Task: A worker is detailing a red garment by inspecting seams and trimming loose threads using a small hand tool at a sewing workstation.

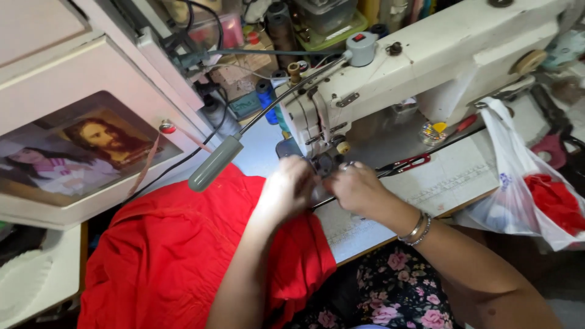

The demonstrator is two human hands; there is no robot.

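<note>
Under both hands (323, 189), red fabric (183, 256).

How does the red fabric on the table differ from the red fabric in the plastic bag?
The red fabric on the table is a large spread, draping off the edge by the left hand; the red fabric in the plastic bag is a small bunched wad, partly hidden. Both look the same bright red.

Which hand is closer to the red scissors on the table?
The right hand. It sits just left of the red scissors, almost beside their tips. The left hand is farther away, over the red cloth, on the other side of the right hand.
</note>
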